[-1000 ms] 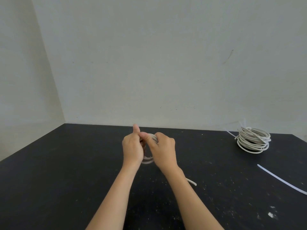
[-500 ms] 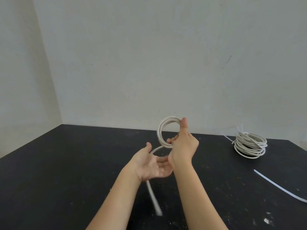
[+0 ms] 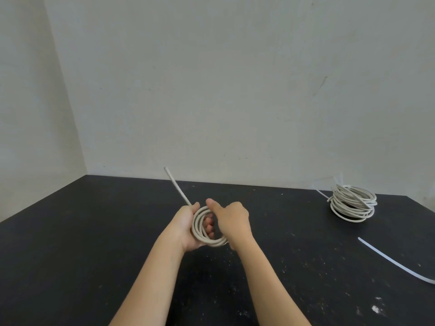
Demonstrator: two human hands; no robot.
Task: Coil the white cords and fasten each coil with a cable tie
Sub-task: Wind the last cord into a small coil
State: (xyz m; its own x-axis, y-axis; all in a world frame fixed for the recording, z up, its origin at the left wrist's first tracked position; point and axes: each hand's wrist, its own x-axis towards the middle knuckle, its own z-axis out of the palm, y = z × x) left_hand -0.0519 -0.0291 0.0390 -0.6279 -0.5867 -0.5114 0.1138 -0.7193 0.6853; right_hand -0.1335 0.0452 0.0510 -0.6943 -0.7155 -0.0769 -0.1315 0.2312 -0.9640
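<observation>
A small coil of white cord [image 3: 199, 228] is held above the black table [image 3: 70, 243] in both hands. My left hand [image 3: 186, 225] cups the coil from the left, fingers showing through the loop. My right hand [image 3: 231, 221] grips the coil's right side, thumb pointing left across the top. The cord's free end [image 3: 175, 184] sticks up and to the left from between the hands. A loose white cable tie [image 3: 395, 262] lies flat on the table at the right.
A larger white cord coil [image 3: 352, 202], with cable tie tails poking out of it, rests at the table's far right near the wall. Pale walls close the far and left sides. White specks dot the table surface.
The coil came down from in front of the wall into my left palm. My left hand, open before, closed around it. The free end swung from hanging below to pointing up-left.
</observation>
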